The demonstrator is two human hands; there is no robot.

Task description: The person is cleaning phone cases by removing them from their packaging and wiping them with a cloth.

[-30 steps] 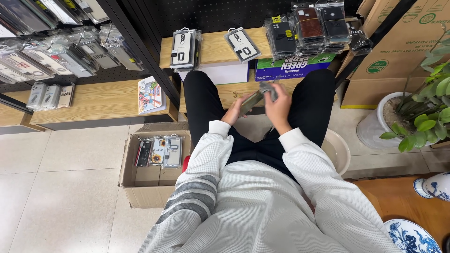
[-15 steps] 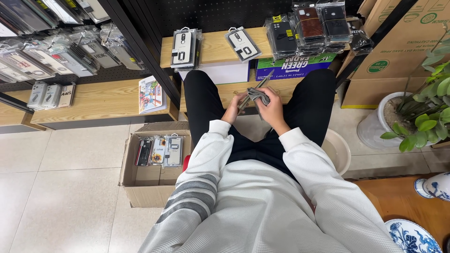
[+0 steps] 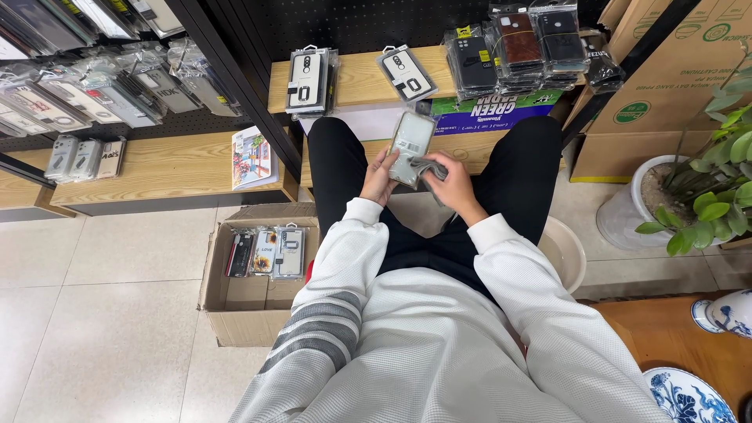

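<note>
Hands grip things: left hand (image 3: 381, 177) a pale packaged phone case (image 3: 412, 138), right hand (image 3: 452, 182) a grey cloth (image 3: 428, 168).

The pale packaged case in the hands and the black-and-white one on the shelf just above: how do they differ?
The pale case is held up, tilted, by the left hand; the shelf case lies flat on wood. The pale case is light grey-green; the shelf case is white with black trim. The right hand presses a grey cloth against the pale case; nothing touches the shelf case. Both are in clear packets.

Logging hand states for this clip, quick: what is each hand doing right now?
Left hand: closed on the packaged phone case.
Right hand: closed on the grey cloth, against the case.
</note>
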